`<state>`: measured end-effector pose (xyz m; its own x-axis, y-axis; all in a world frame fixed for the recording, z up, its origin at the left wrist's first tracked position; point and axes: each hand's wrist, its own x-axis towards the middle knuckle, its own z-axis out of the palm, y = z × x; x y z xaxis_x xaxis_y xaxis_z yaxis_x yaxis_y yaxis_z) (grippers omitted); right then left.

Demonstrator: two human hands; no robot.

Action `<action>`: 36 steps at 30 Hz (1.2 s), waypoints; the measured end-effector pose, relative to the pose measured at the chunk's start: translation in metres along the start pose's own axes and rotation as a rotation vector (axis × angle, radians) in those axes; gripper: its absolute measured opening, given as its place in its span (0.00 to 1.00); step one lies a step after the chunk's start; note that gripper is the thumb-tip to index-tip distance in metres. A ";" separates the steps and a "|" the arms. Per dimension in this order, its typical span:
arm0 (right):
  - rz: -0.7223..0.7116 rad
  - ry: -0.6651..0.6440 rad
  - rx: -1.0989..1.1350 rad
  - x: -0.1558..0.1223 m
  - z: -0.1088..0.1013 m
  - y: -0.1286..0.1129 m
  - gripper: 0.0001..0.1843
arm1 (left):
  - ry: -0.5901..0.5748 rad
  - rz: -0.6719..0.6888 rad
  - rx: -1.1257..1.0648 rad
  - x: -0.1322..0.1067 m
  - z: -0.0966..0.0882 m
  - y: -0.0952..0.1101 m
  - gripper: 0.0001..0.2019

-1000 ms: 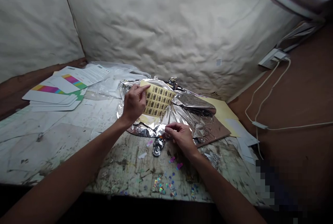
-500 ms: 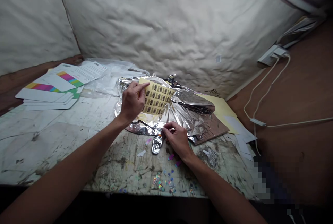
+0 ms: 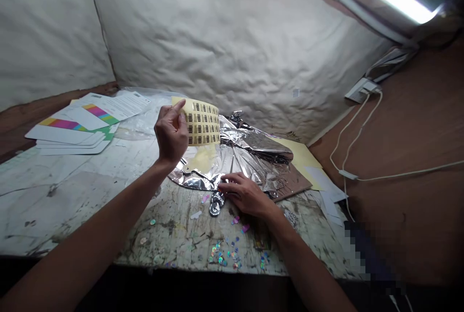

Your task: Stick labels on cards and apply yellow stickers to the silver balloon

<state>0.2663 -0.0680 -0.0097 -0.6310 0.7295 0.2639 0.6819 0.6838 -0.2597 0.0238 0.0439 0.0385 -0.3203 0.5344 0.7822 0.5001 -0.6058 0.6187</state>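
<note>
On a stained table point(image 3: 174, 242), silver foil point(image 3: 237, 160) is spread. Above it, a barcode sheet point(image 3: 201, 123) is pinched by its left edge in the left hand point(image 3: 171, 132), seemingly to leave labels point(image 3: 204, 119) uncovered. Foil is touched, perhaps steadied, by the right hand point(image 3: 247, 194); any pinch there cannot be told.

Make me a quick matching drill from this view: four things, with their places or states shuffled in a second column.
1. yellow label sheet
2. silver foil
3. striped cards
4. white box

A. overlapping, at the left of the view
B. up at the right of the view
C. held raised in the left hand
D. near edge at the right hand

Pairs: 1-C, 2-D, 3-A, 4-B
</note>
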 end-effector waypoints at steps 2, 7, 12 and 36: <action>-0.027 0.014 0.008 -0.001 0.003 0.003 0.14 | 0.045 -0.041 -0.025 0.003 0.000 -0.006 0.16; 0.046 0.165 0.130 0.002 0.015 0.005 0.11 | 0.129 -0.118 -0.074 0.011 0.000 -0.026 0.17; 0.391 0.267 0.489 0.016 0.007 0.012 0.02 | 0.244 -0.091 -0.010 0.022 -0.012 -0.025 0.18; 0.666 0.147 1.168 0.061 -0.046 0.055 0.14 | -0.951 0.365 0.403 -0.038 0.018 -0.007 0.09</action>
<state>0.2830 0.0134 0.0350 -0.2114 0.9667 -0.1439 0.0834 -0.1288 -0.9882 0.0470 0.0387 0.0033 0.5661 0.7031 0.4303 0.7204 -0.6757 0.1564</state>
